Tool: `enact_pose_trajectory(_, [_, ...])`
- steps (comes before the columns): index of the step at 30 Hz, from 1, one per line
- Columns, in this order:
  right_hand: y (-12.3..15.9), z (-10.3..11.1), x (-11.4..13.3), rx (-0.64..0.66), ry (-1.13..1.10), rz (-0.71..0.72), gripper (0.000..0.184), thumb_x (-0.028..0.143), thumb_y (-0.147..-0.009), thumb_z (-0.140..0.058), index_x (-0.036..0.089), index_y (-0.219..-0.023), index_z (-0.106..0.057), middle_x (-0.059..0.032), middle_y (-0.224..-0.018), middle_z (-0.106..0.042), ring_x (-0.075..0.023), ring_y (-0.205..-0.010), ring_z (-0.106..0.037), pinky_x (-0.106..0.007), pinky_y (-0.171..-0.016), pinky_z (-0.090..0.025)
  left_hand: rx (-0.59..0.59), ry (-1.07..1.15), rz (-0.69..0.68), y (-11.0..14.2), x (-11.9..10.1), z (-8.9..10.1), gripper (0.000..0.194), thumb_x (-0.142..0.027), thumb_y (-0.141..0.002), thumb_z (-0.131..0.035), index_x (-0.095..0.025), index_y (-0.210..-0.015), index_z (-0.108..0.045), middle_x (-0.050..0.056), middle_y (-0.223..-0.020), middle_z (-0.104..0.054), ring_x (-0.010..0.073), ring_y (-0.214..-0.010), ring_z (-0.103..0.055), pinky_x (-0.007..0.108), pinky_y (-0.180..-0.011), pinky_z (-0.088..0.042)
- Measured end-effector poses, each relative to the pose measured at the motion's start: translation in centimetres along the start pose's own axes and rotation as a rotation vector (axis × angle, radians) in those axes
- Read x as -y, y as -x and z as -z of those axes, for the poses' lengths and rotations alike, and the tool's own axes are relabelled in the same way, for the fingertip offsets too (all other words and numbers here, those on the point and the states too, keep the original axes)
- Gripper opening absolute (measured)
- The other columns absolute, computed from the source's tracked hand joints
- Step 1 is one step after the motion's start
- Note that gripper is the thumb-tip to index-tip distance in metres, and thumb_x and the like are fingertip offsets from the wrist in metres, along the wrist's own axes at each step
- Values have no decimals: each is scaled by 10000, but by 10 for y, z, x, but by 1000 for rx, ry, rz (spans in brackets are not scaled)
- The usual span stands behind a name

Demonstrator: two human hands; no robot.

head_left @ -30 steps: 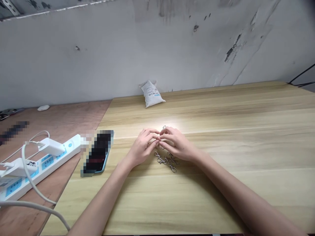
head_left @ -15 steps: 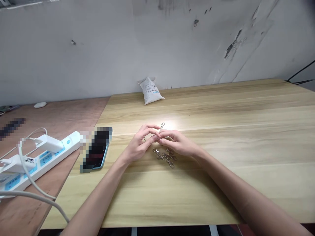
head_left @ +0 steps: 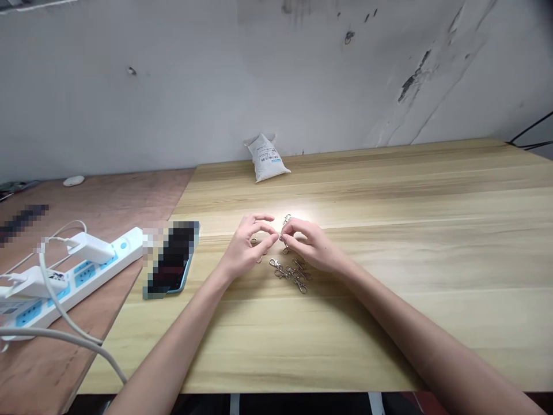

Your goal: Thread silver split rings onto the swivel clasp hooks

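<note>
My left hand [head_left: 247,246] is raised just above the table, thumb and index fingertip pinched together; whatever they may hold is too small to make out. Facing it closely, my right hand [head_left: 314,246] pinches a small metal lobster clasp [head_left: 286,250] between thumb and forefinger, partly hidden by the fingers. Another silvery clasp [head_left: 287,219] shows just beyond the right fingers. Under the left hand lie thin metal rings [head_left: 259,259], mostly covered. A loose pile of lobster clasps [head_left: 296,276] rests on the wood nearer to me, below the right hand.
The light wooden table [head_left: 423,230] stands against a stained wall. At its back is a white printed packet [head_left: 268,158]. A phone [head_left: 173,259] lies left of my forearm. Farther left, a white power strip [head_left: 129,245] with plugged chargers and cables [head_left: 78,343] crosses a brown surface.
My fingertips, which met before, now stand slightly apart, the right hand having drawn back a little. A clasp below the right fingertips has come into sight. The whole view has shifted slightly.
</note>
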State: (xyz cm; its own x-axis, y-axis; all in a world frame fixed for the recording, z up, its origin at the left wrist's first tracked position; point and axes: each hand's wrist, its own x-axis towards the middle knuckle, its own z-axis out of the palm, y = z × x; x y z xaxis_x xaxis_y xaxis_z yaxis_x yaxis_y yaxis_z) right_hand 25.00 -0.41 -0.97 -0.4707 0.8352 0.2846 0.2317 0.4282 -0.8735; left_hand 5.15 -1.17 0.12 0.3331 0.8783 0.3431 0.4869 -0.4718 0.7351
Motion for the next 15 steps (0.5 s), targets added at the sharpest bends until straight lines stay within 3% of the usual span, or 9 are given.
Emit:
enact_pose_trajectory(5, [-1, -2, -11, -128, 433, 239, 109, 195, -888, -535, 196, -780, -554, -12, -819, -631, -131, -706, -569, -335, -794, -382, 39, -13, -10, 1, 3, -3, 107, -292, -884, -618, -239, -855, -706, 61, -1199, -612, 229, -1214, -514, 459, -1050, -419])
enact_pose_trajectory(15, [-1, 0, -9, -223, 744, 455, 146, 192, -922, -548, 195, -784, -597, -23, -785, -652, -145, -744, -588, -305, -778, -400, 48, -56, 21, 0, 4, -3, 100, -240, -872, -609, -222, -799, -675, 56, -1203, -610, 226, -1211, -514, 444, -1055, -400])
